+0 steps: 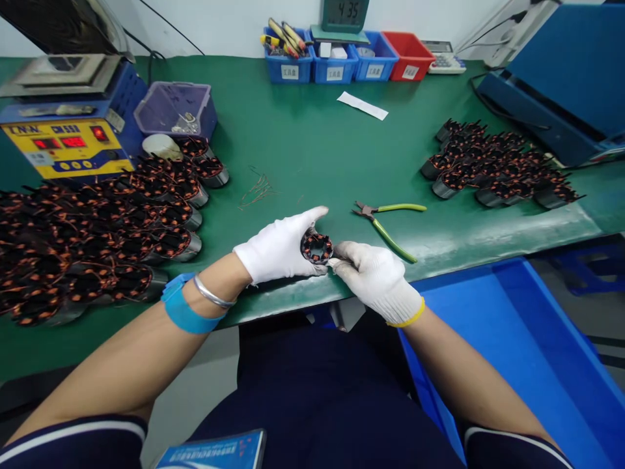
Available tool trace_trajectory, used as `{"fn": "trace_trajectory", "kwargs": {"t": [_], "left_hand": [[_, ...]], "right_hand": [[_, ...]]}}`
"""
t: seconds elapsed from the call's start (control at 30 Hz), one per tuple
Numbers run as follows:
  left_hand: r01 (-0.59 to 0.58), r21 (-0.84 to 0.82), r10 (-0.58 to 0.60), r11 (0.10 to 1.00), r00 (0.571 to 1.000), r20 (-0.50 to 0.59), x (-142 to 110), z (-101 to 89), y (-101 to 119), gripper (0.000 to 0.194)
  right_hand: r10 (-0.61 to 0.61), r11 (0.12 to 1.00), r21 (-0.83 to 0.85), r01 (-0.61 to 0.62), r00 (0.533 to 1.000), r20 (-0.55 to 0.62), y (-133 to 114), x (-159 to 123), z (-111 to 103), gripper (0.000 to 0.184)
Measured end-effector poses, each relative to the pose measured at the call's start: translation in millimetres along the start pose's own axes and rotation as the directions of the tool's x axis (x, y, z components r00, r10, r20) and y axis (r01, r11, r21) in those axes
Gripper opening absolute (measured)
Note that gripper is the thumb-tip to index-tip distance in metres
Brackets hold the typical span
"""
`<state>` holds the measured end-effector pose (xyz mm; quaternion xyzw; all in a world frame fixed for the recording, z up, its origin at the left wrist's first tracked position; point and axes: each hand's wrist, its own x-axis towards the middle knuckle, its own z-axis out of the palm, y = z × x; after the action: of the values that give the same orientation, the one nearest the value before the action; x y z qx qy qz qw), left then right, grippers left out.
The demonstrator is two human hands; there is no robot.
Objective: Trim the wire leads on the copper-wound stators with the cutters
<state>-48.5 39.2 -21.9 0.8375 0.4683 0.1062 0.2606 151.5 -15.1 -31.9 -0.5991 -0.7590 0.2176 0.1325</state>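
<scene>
Resting near the middle of the frame, just above the front edge of the green counter (273,133), a small round part (317,248) is held by the left hand (278,251). Its open end, with black and orange bits inside, is turned up to view. Both hands are covered by white gloves. The fingers of the left hand are clamped around the part from its left side. The fingers of the right hand (375,277) are curled in close by its lower right edge — whether they are shut on something thin cannot be told.

Cutters (366,210) with green handles are laid above the right hand, with the handles spread wide. Thin bits of wire (258,190) are scattered above the left hand. Many more round parts (122,241) are packed together at the left of the frame, and a smaller bunch (502,166) is set at the right. A blue and yellow machine (71,146) is seen at the upper left — a purple bin (209,117) is placed beside it. Blue bins (290,73) and a red bin (409,55) are lined up at the top, and a white strip (362,105) is laid below them.
</scene>
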Motion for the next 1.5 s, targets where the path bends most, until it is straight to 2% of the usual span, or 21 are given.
{"fn": "trace_trajectory", "kwargs": {"t": [0.1, 0.17, 0.27, 0.37, 0.6, 0.77, 0.87, 1.0, 1.07, 1.1, 1.13, 1.2, 1.23, 1.27, 1.3, 1.33, 1.4, 1.43, 1.5], "left_hand": [[-0.032, -0.011, 0.032, 0.999, 0.999, -0.025, -2, 4.0, 1, 0.094], [-0.071, -0.088, 0.066, 0.994, 0.996, -0.066, -4, 8.5, 2, 0.081], [-0.114, -0.221, 0.091, 0.969, 0.989, -0.114, -5, 13.8, 6, 0.055], [-0.128, -0.220, 0.104, 0.967, 0.988, -0.118, -5, 15.0, 10, 0.041], [-0.235, -0.072, 0.224, 0.969, 0.966, -0.129, -3, 20.9, 16, 0.015], [-0.280, -0.019, 0.273, 0.960, 0.946, -0.173, -2, 30.1, 17, 0.011], [-0.283, 0.006, 0.279, 0.959, 0.941, -0.194, -2, 32.7, 17, 0.010], [-0.283, 0.023, 0.281, 0.959, 0.937, -0.205, -2, 34.0, 17, 0.010], [-0.276, 0.029, 0.276, 0.961, 0.939, -0.206, -2, 34.2, 18, 0.010], [-0.272, 0.028, 0.272, 0.962, 0.940, -0.206, -2, 34.1, 18, 0.010], [-0.270, 0.022, 0.269, 0.963, 0.941, -0.205, -1, 33.9, 18, 0.010], [-0.273, 0.004, 0.268, 0.962, 0.941, -0.205, -1, 33.4, 19, 0.007], [-0.277, -0.005, 0.270, 0.961, 0.940, -0.209, -1, 33.1, 19, 0.006], [-0.282, -0.015, 0.272, 0.959, 0.937, -0.218, -1, 32.9, 19, 0.004], [-0.288, -0.023, 0.276, 0.957, 0.934, -0.228, -1, 32.8, 20, 0.003], [-0.293, -0.031, 0.278, 0.956, 0.931, -0.237, -1, 32.9, 20, 0.003], [-0.297, -0.044, 0.276, 0.954, 0.926, -0.257, 0, 33.4, 19, 0.003], [-0.295, -0.053, 0.272, 0.954, 0.925, -0.266, 0, 33.8, 18, 0.002], [-0.292, -0.074, 0.261, 0.953, 0.924, -0.280, 0, 34.6, 17, 0.003]], "right_hand": [[-0.028, 0.999, 0.017, 0.028, 0.999, -0.024, 0, 0, 2, 0.028], [-0.029, 0.997, 0.074, 0.032, 0.999, -0.044, 2, 1, 2, 0.027], [0.027, 0.969, 0.247, -0.013, 0.998, -0.055, 5, 1, 0, 0.021], [0.097, 0.891, 0.448, -0.070, 0.995, -0.037, 9, 1, 0, 0.018], [0.179, 0.742, 0.638, -0.208, 0.978, 0.110, 10, -3, -6, 0.018], [0.210, 0.594, 0.726, -0.347, 0.938, 0.277, 4, 5, -21, 0.012], [0.227, 0.551, 0.724, -0.414, 0.910, 0.347, 5, 13, -29, 0.006], [0.238, 0.574, 0.657, -0.488, 0.868, 0.437, 11, 11, -34, 0.006], [0.190, 0.640, 0.587, -0.495, 0.843, 0.504, 16, 7, -39, 0.008], [0.155, 0.701, 0.544, -0.461, 0.843, 0.514, 18, 6, -42, 0.010], [0.129, 0.773, 0.495, -0.395, 0.863, 0.488, 19, 7, -45, 0.012], [0.100, 0.900, 0.371, -0.229, 0.937, 0.335, 20, 13, -53, 0.014], [0.088, 0.934, 0.312, -0.171, 0.960, 0.265, 20, 19, -56, 0.016], [0.081, 0.947, 0.282, -0.152, 0.966, 0.247, 18, 26, -57, 0.018], [0.080, 0.942, 0.291, -0.169, 0.952, 0.296, 16, 33, -58, 0.019], [0.073, 0.919, 0.329, -0.216, 0.915, 0.397, 13, 41, -56, 0.020], [0.019, 0.841, 0.420, -0.341, 0.794, 0.608, 9, 53, -50, 0.025], [-0.017, 0.798, 0.456, -0.395, 0.741, 0.671, 9, 58, -46, 0.028], [-0.082, 0.731, 0.511, -0.453, 0.685, 0.724, 10, 63, -38, 0.032]]}}
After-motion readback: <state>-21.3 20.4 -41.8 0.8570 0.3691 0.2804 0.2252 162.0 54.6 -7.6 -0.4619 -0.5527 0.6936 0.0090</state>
